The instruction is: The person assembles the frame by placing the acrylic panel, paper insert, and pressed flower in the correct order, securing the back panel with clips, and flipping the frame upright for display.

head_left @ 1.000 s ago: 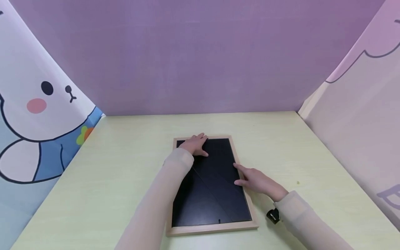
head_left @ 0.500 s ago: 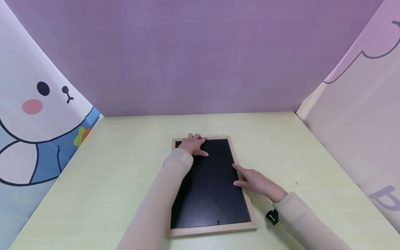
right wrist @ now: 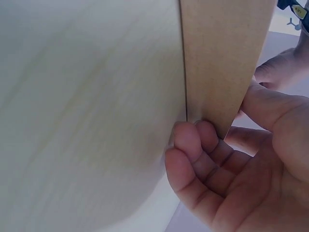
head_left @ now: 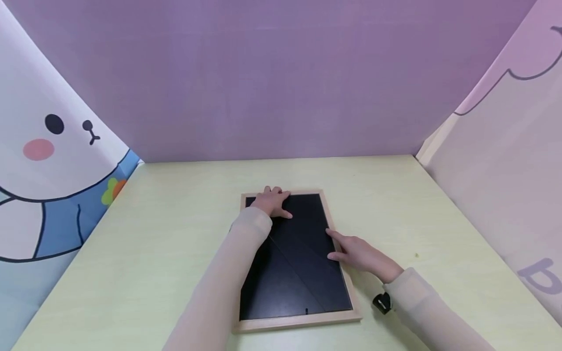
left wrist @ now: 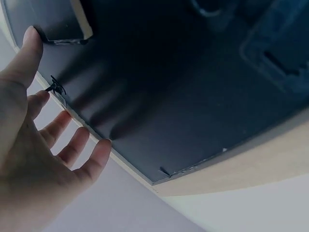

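Observation:
A picture frame (head_left: 300, 321) with a light wooden border lies back side up on the table. Its back panel (head_left: 294, 273) is black, crossed by a diagonal seam, with a small dark tab (head_left: 307, 311) at the near edge. My left hand (head_left: 270, 202) is over the far edge, thumb spread on the panel. In the left wrist view, the fingertips (left wrist: 99, 150) touch the border, the index finger at a dark bent tab (left wrist: 58, 86). My right hand (head_left: 357, 251) grips the right border; in the right wrist view, its fingers (right wrist: 186, 140) curl against the wooden side.
The pale wooden table (head_left: 175, 195) extends around the frame. A purple panel (head_left: 281, 78) rises at the back, with printed panels at the left (head_left: 66, 185) and right (head_left: 496, 170). A black wrist device (head_left: 382, 303) hangs under the right sleeve.
The left fingers have shifted slightly left along the far edge. The right hand keeps its grip, and the whole head view has drifted a little.

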Demonstrator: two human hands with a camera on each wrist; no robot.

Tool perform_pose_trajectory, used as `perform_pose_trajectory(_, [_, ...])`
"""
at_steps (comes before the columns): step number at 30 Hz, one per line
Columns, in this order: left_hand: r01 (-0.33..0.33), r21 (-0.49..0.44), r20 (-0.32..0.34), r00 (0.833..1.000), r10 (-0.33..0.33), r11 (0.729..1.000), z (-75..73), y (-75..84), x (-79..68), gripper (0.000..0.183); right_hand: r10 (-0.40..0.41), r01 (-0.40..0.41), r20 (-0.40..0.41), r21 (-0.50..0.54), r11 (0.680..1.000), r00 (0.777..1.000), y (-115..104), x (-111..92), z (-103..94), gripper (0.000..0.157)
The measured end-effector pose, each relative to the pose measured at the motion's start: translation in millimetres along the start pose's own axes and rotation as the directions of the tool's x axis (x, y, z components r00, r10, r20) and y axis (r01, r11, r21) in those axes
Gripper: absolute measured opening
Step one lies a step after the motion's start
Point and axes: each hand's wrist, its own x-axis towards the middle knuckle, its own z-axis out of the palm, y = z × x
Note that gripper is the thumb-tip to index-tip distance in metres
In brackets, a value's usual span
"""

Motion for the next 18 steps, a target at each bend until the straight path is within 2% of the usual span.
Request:
perform_pose_trajectory(6, [-0.002, 0.048, -0.005, 1.000, 0.003, 0.999, 0.3, -0.6, -0.3, 0.074, -0.018, 0.018, -0.006, -0.005, 1.000, 1.000, -3.3, 0.2, -0.4, 0.063])
perform_pose_trajectory(18, [-0.041, 0.164, -0.018, 0.999, 0.044, 0.986, -0.4, 1.2, -3.3, 0.067, 0.018, -0.018, 0.015, -0.003, 1.000, 1.000, -7.7, 2.1, -1.9, 0.062])
